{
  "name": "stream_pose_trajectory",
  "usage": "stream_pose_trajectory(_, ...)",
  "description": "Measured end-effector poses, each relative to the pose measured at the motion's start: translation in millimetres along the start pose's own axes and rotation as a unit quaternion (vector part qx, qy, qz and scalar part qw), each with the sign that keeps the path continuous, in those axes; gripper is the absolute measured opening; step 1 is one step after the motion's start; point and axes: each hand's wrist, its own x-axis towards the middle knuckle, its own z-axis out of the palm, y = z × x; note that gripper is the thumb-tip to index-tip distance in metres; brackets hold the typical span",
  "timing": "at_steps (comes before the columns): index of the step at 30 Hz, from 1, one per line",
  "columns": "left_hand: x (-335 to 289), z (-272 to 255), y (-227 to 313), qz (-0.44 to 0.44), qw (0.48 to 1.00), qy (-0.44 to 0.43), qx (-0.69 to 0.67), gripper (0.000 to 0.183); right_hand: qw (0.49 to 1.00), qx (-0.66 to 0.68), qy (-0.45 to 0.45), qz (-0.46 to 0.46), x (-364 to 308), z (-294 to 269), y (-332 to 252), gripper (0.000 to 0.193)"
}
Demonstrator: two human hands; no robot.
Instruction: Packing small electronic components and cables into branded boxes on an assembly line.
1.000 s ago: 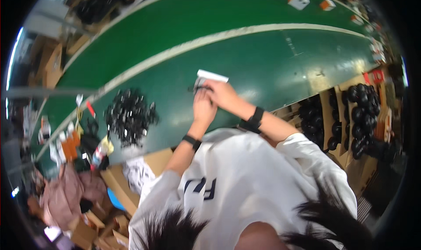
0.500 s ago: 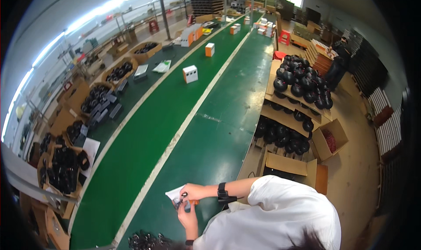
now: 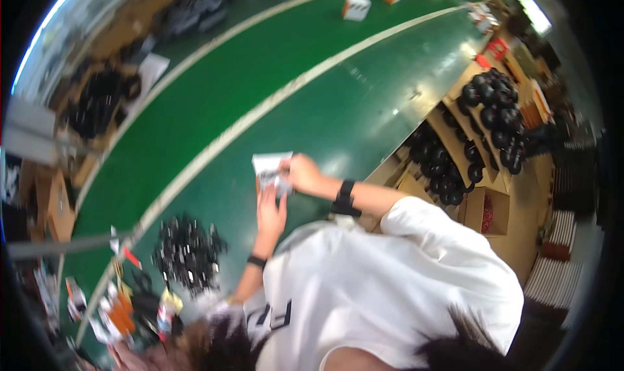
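Note:
A small open white box (image 3: 273,158) with an orange side stands on the green table in front of me, its flap raised on the far side. Blurred grey and black contents show in its opening. My left hand (image 3: 268,213) holds the near side of the box, thumb apart from the fingers. At its right edge, my right hand (image 3: 303,174) reaches into the opening with bent fingers pressed together; whatever they hold is hidden. Left of my left forearm lies a heap of small shiny black parts (image 3: 188,254).
A green conveyor belt (image 3: 188,98) runs beyond the table, carrying white-and-orange boxes (image 3: 356,8). Cartons of black parts (image 3: 104,101) line its far side. Racks of round black parts (image 3: 442,169) stand at the right. A person's pink sleeve (image 3: 146,358) and a bottle (image 3: 165,320) are at lower left.
The view has swung down and left, bringing the black heap and lower-left clutter into sight. My right hand has lowered a small black piece toward the box; the left fingers have straightened.

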Motion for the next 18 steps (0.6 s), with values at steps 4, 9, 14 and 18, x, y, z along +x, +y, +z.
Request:
stream_pose_trajectory(4, 5.9, -4.7, 1.1, -0.027, 0.997, 0.048, -0.047, 0.022, 0.978, -0.173, -0.005, -0.113, 17.6, 0.0, -13.0, 0.008)
stream_pose_trajectory(9, 8.9, -16.6, 14.9, -0.044, 0.994, 0.083, -0.05, 0.028, 0.923, -0.304, -0.03, -0.233, 23.4, 9.3, -9.1, 0.005)
stream_pose_trajectory(14, 4.5, -5.9, 9.6, 0.018, 0.986, 0.093, 0.135, 0.038, 0.924, -0.311, -0.157, -0.158, 22.8, 7.1, -17.3, 0.016)
stream_pose_trajectory(18, 7.6, -7.3, 5.5, 0.046, 0.977, 0.041, 0.206, 0.045, 0.977, -0.127, -0.103, -0.137, 8.0, -12.0, -18.2, 0.02)
